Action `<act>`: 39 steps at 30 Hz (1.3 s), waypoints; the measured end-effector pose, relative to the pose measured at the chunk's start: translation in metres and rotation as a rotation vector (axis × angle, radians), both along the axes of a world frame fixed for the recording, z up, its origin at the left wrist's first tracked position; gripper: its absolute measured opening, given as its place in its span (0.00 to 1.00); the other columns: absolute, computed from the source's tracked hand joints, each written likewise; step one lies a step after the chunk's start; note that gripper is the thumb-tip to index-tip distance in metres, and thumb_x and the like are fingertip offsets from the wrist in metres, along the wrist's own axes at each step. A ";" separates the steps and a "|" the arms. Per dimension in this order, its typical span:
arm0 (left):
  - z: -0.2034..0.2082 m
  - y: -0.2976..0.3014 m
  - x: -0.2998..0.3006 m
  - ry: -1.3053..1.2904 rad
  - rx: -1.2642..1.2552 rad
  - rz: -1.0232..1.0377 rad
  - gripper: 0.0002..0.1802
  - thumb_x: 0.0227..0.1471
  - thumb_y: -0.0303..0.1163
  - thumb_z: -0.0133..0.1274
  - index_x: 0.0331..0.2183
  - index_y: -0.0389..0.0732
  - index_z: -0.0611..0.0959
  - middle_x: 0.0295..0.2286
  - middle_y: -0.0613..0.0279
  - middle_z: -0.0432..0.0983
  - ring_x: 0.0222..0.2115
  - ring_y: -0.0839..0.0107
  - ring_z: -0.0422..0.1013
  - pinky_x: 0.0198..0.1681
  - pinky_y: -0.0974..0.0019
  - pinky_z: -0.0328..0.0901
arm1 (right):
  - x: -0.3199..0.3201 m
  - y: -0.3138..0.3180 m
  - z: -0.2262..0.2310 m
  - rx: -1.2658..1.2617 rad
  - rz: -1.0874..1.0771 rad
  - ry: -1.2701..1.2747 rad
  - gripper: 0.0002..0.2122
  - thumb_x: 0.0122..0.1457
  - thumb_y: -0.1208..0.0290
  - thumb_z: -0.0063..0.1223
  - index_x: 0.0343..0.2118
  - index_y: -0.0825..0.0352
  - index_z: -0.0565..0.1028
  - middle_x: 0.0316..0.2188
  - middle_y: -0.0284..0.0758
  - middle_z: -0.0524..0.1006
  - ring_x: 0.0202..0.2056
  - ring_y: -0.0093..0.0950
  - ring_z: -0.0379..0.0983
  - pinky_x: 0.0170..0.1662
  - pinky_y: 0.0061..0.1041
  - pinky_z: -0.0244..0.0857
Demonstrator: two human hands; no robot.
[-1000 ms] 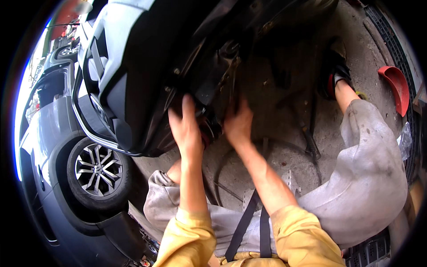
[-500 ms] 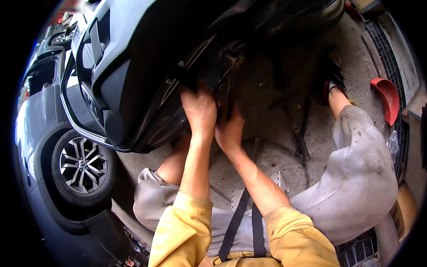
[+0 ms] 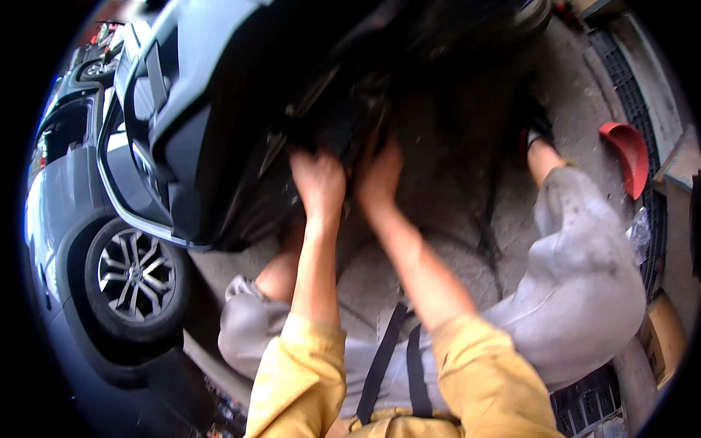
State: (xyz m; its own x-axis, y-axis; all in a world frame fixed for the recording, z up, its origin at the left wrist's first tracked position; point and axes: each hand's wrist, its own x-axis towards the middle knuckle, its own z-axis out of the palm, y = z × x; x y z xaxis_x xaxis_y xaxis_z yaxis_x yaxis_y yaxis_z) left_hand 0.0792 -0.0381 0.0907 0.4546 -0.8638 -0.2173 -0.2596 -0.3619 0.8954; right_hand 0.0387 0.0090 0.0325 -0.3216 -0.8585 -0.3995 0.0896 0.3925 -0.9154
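A dark car door stands open before me, its edge and lower part in deep shadow. My left hand is at the door's shaded edge, its fingers curled closed into the dark. What they hold there I cannot make out. Just to its right, with a narrow gap between the wrists, my right hand reaches up beside the same dark edge. Shadow and motion blur hide its fingers. Both forearms come up from yellow sleeves.
At the left is a grey car with a spoked wheel. A red curved piece lies on the concrete floor at the right, near clear plastic. A dark cable or hose crosses the floor between my legs.
The view has shifted slightly and blurred. My left hand sits a little lower in the picture, and my right hand's fingers point more upward. Both stay at the door's dark edge.
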 end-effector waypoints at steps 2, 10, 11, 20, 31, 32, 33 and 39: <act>-0.004 -0.005 -0.007 -0.057 0.038 0.009 0.07 0.61 0.24 0.46 0.39 0.33 0.65 0.23 0.63 0.68 0.15 0.74 0.65 0.14 0.68 0.63 | 0.006 0.004 -0.013 -0.185 -0.078 0.149 0.19 0.67 0.65 0.42 0.55 0.72 0.67 0.41 0.60 0.76 0.45 0.55 0.74 0.44 0.48 0.69; -0.019 -0.006 0.006 -0.043 -0.007 -0.036 0.06 0.63 0.26 0.44 0.35 0.36 0.64 0.22 0.65 0.66 0.16 0.77 0.64 0.15 0.70 0.61 | -0.003 -0.008 -0.001 -0.042 -0.055 0.017 0.14 0.68 0.65 0.41 0.44 0.73 0.70 0.31 0.60 0.77 0.38 0.57 0.75 0.35 0.48 0.69; -0.009 -0.006 -0.005 -0.032 0.024 -0.005 0.07 0.63 0.27 0.43 0.35 0.35 0.64 0.23 0.63 0.67 0.16 0.77 0.64 0.15 0.70 0.61 | 0.005 0.004 -0.009 -0.129 -0.092 0.052 0.14 0.68 0.65 0.41 0.44 0.73 0.70 0.31 0.59 0.77 0.39 0.57 0.75 0.36 0.48 0.69; -0.038 -0.002 0.025 -0.197 -0.096 -0.028 0.15 0.62 0.30 0.45 0.42 0.25 0.68 0.25 0.48 0.72 0.22 0.64 0.70 0.24 0.61 0.65 | -0.006 0.010 0.003 0.078 0.052 -0.067 0.14 0.68 0.66 0.40 0.46 0.73 0.70 0.31 0.60 0.77 0.37 0.57 0.75 0.34 0.48 0.70; 0.051 0.012 -0.085 -0.976 -0.495 -0.289 0.19 0.49 0.24 0.54 0.45 0.32 0.76 0.38 0.44 0.74 0.43 0.48 0.70 0.49 0.49 0.64 | -0.069 0.057 -0.029 0.341 0.156 0.040 0.14 0.66 0.65 0.44 0.44 0.74 0.67 0.29 0.61 0.77 0.36 0.59 0.74 0.38 0.52 0.67; 0.047 0.001 -0.102 -0.819 -0.536 -0.497 0.18 0.48 0.21 0.55 0.45 0.33 0.78 0.41 0.48 0.75 0.44 0.49 0.71 0.49 0.53 0.65 | -0.076 0.063 -0.044 0.347 0.200 0.084 0.17 0.64 0.62 0.46 0.44 0.74 0.66 0.28 0.62 0.76 0.36 0.61 0.73 0.40 0.52 0.67; 0.037 -0.012 -0.134 -0.707 -0.539 -0.636 0.19 0.45 0.20 0.53 0.43 0.34 0.78 0.42 0.48 0.75 0.44 0.50 0.71 0.49 0.55 0.66 | -0.087 0.068 -0.070 0.353 0.172 0.102 0.17 0.64 0.63 0.47 0.44 0.75 0.66 0.24 0.55 0.76 0.29 0.51 0.74 0.32 0.45 0.67; -0.024 -0.064 -0.119 -1.586 0.036 -1.279 0.19 0.43 0.34 0.61 0.41 0.43 0.81 0.42 0.59 0.75 0.49 0.63 0.68 0.50 0.58 0.60 | -0.132 0.045 -0.040 0.422 0.109 -0.110 0.16 0.57 0.71 0.52 0.42 0.79 0.64 0.18 0.46 0.76 0.15 0.34 0.76 0.18 0.31 0.70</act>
